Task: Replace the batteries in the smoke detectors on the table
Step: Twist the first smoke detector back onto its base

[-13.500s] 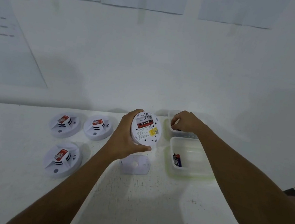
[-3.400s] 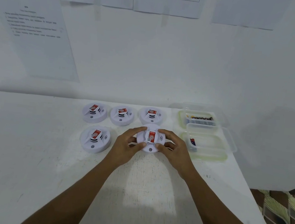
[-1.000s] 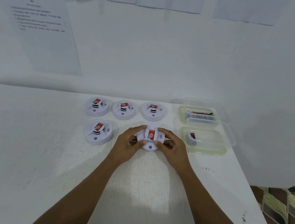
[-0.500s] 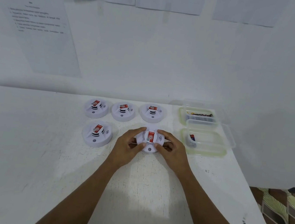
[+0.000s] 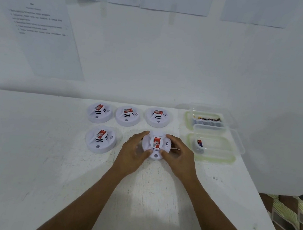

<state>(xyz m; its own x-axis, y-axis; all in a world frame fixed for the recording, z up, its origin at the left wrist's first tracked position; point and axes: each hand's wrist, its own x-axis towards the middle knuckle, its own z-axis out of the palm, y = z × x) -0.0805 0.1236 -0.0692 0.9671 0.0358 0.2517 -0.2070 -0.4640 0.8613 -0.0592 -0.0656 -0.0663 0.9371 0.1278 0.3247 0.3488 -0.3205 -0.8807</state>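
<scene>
A white round smoke detector [image 5: 156, 145] with a red label lies face up on the white table [image 5: 47, 159]. My left hand [image 5: 133, 152] grips its left side and my right hand [image 5: 178, 155] grips its right side, thumbs on the front rim. Three more detectors stand in a back row: the left one [image 5: 99, 112], the middle one [image 5: 127, 116] and the right one [image 5: 158, 117]. Another detector [image 5: 100, 139] sits at the front left. A clear tub [image 5: 218, 152] to the right holds a single battery [image 5: 199, 144]. The tub behind it [image 5: 207, 119] holds several batteries.
The table ends against a white wall with printed sheets [image 5: 43, 32] pinned to it. The table's right edge [image 5: 261, 203] drops off to a patterned floor [image 5: 295, 222]. A white panel stands at the right.
Since the oldest frame the detector went from back-up in my left hand to face up on the table, both hands on it. Over the last second my hands have barely shifted.
</scene>
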